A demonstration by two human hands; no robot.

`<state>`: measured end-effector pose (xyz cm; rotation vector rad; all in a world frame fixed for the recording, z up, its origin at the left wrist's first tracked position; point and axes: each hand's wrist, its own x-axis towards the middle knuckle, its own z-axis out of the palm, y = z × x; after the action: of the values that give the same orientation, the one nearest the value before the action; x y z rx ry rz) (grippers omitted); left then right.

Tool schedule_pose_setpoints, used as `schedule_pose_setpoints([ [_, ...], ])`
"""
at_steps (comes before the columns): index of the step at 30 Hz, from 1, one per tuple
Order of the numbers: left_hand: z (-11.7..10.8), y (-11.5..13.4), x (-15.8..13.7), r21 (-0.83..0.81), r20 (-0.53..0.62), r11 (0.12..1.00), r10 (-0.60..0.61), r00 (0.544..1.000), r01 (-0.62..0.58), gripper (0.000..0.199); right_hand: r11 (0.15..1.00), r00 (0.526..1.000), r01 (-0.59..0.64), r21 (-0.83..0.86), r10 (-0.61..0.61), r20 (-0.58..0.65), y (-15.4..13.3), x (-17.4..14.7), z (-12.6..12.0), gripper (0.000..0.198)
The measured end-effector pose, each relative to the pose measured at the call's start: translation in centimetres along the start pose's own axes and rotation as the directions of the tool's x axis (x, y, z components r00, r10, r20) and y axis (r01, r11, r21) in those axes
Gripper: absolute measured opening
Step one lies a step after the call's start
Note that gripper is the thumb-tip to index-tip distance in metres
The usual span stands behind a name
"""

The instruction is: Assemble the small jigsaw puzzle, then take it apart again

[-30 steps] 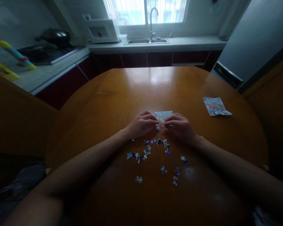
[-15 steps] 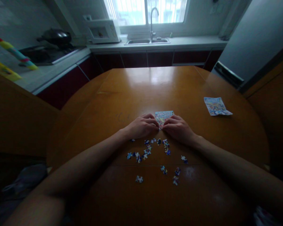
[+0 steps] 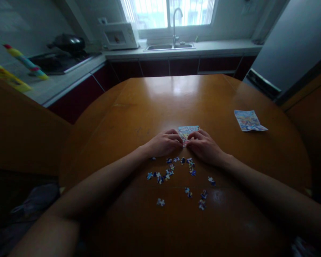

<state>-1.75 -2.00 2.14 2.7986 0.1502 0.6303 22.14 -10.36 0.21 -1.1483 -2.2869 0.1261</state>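
A partly assembled jigsaw puzzle (image 3: 188,130) with a pale blue upper part and a colourful lower part lies flat on the wooden table. My left hand (image 3: 166,143) rests at its lower left, fingers curled and fingertips closed on its edge. Over the lower right side, my right hand (image 3: 205,145) has its index finger and thumb bent close together; whatever is between them is too small to make out. Several loose puzzle pieces (image 3: 168,175) are scattered on the near side of both hands. More pieces (image 3: 202,204) lie closer to me on the right.
A creased printed sheet (image 3: 248,120) lies on the right of the oval table (image 3: 139,103). Beyond the table are a counter with a sink (image 3: 160,47), a microwave (image 3: 120,36) and a stove with a dark pan (image 3: 69,43). A fridge (image 3: 289,50) stands at the right.
My right hand's index finger has lifted and drawn slightly away from the left fingertips, showing more of the puzzle's lower part. The view has shifted a little to the left.
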Motion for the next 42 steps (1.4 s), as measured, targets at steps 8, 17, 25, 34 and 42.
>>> schedule_pose_setpoints([
  [8,0.3,0.2,-0.2,0.068,-0.034,0.996,-0.054,0.998,0.056,0.032,0.977,0.938,-0.142,0.159,0.185,-0.294,1.2,-0.1,-0.2,0.028],
  [17,0.2,0.4,0.0,0.101,-0.013,0.994,-0.031,0.999,0.032,0.029,0.983,0.968,-0.123,0.135,0.149,-0.2,1.1,-0.4,0.2,0.027],
  [25,0.3,0.1,-0.2,0.103,0.013,0.994,-0.049,0.999,0.047,0.025,0.994,0.994,-0.07,0.086,0.077,-0.083,0.6,-0.3,0.0,0.03],
  [34,0.3,-0.2,-0.4,0.077,-0.014,0.996,-0.054,0.998,0.054,0.026,0.981,0.972,-0.152,0.124,0.171,-0.164,0.7,-0.3,0.3,0.035],
  [42,0.2,-0.1,-0.2,0.054,0.019,0.997,-0.055,0.998,0.054,0.028,0.921,0.896,-0.39,0.018,0.384,-0.221,0.7,0.1,0.6,0.034],
])
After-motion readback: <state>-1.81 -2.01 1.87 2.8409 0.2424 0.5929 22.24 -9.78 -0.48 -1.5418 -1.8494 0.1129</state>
